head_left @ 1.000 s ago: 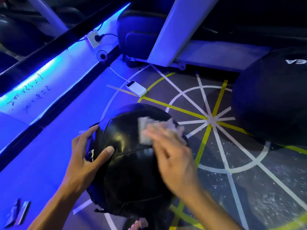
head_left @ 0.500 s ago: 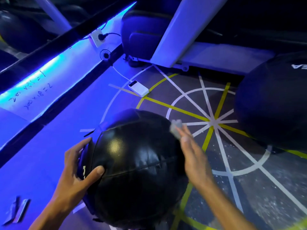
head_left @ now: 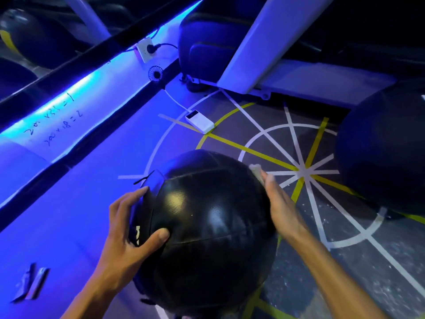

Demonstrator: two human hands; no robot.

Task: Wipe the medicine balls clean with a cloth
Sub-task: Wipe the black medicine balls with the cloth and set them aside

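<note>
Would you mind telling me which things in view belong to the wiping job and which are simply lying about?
In the job:
- black medicine ball, steadied by the left hand
- cloth, pressed against the ball's right side by the right hand
- second dark ball at right

Lying about:
- white power bank with its cable
- small fan
- wall socket
- floor tape lines

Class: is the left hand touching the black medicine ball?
Touching. The head view shows the left hand on the medicine ball, thumb pressed flat against its front panel.
</note>
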